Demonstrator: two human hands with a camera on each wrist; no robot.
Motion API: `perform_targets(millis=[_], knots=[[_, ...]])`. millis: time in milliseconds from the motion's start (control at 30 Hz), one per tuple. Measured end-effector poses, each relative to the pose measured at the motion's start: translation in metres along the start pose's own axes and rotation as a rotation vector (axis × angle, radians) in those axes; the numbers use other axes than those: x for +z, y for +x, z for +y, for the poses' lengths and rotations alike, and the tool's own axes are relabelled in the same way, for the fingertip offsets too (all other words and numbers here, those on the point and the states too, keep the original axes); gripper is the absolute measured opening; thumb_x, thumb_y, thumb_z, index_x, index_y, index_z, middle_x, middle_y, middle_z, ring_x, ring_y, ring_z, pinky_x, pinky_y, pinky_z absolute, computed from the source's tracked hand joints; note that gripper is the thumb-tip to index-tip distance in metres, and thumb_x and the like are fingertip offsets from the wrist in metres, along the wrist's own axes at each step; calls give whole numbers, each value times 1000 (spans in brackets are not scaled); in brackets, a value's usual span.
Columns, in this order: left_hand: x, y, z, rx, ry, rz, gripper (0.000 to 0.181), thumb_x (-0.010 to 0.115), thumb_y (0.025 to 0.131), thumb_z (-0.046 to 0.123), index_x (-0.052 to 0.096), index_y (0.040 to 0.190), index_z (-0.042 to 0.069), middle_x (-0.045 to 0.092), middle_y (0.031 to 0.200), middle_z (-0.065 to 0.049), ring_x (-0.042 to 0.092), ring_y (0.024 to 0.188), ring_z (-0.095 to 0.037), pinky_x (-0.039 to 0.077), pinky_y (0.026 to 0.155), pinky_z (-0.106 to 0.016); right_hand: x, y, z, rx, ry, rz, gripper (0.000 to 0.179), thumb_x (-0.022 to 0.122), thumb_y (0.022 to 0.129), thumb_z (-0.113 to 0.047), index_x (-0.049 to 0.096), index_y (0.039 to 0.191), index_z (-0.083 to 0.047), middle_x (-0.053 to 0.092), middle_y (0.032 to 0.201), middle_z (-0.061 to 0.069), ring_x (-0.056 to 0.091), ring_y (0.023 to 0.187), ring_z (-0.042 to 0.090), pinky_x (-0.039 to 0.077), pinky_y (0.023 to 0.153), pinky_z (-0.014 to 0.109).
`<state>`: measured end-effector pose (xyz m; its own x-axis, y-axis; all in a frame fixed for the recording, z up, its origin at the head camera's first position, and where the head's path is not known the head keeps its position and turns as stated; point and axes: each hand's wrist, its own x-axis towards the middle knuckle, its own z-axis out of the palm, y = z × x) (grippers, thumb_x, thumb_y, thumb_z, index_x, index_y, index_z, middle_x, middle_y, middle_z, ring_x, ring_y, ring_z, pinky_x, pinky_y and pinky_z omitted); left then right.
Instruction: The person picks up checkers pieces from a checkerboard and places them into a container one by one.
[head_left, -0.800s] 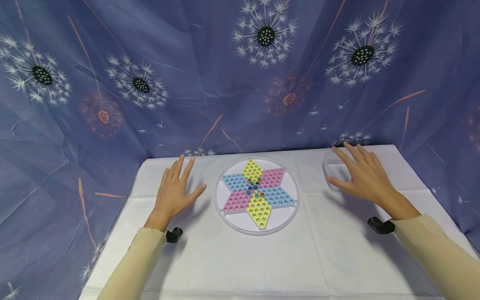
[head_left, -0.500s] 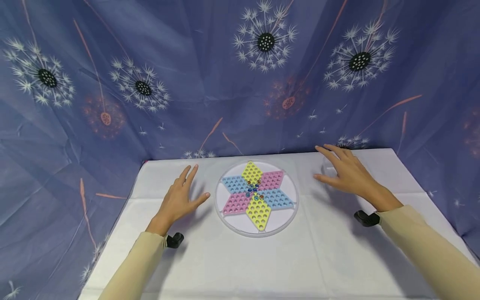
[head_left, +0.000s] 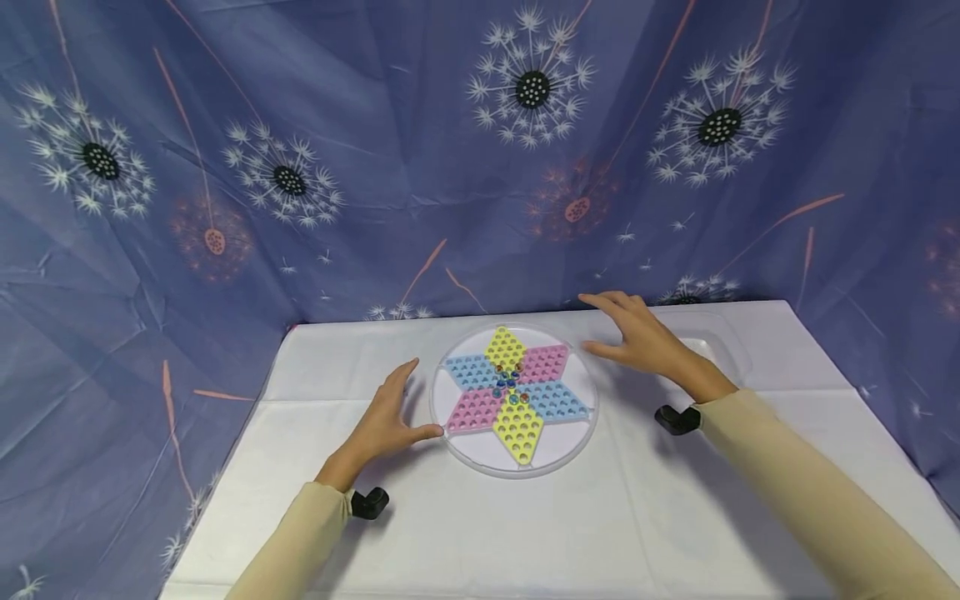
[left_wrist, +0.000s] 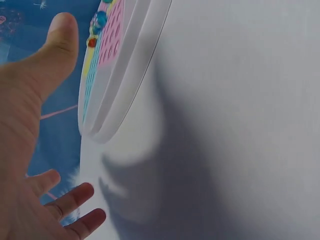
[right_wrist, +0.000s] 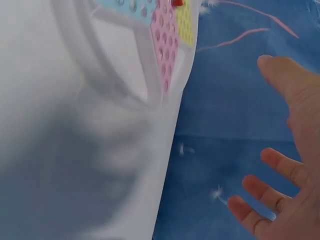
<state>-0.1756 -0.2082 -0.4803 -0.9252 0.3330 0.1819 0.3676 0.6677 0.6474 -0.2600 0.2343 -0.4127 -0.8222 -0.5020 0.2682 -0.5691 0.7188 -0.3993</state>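
Game board (head_left: 517,423) lies on the counter (head_left: 525,533) between the left hand (head_left: 384,425) and right hand (head_left: 640,337), both having moved inward, fingers (left_wrist: 90,222) apart and holding nothing; it seems within reach, not yet gripped.

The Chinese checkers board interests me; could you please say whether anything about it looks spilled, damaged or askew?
Nothing stands out. The Chinese checkers board lies flat on the white tablecloth with no visible damage, the marbles cluster around its centre, and none shows spilled on the cloth.
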Motion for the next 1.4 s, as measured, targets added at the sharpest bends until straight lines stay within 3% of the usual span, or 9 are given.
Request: perform_targets(millis=[200,500,733,867,1067,1400], knots=[[13,1,3,-67,-40,-46,127,98,67,38,22,162,4,27,166,-20,27,152,-40,25,124,-55,19,17,-6,-11,84,-49,72,79,93,-28,46,154,-9,45,149,23,43,130,45,41,101,68],[23,2,7,-187,-120,-103,127,98,66,40,23,164,11,28,166,-16,27,153,-36,23,126,-53,43,41,-20,-10,231,-157,62,79,93,-22,55,149,-12,56,138,19,56,113,41,52,90,57],[27,4,5,-163,-81,-128,127,97,67,43,23,163,8,28,166,-17,21,154,-36,8,129,-51,63,51,-28,-30,260,-177,52,79,92,-16,62,140,-6,58,139,20,59,116,44,53,95,59],[29,3,2,-147,-73,-114,127,98,66,41,24,162,5,29,166,-18,23,154,-36,8,129,-50,74,54,-32,-17,259,-196,45,79,92,-15,67,134,-5,61,138,17,59,121,42,51,102,58],[30,0,1,-126,-90,-87,125,99,65,37,26,160,0,29,164,-23,22,153,-41,9,128,-54,87,55,-34,-8,217,-224,33,78,93,-16,73,124,-8,63,134,16,52,132,40,38,115,62],[30,-4,-2,-181,-68,-100,129,98,65,43,22,163,4,22,167,-22,14,156,-40,9,129,-52,99,58,-34,-20,214,-195,19,78,91,-12,79,110,-11,69,121,11,54,122,37,35,114,59]])
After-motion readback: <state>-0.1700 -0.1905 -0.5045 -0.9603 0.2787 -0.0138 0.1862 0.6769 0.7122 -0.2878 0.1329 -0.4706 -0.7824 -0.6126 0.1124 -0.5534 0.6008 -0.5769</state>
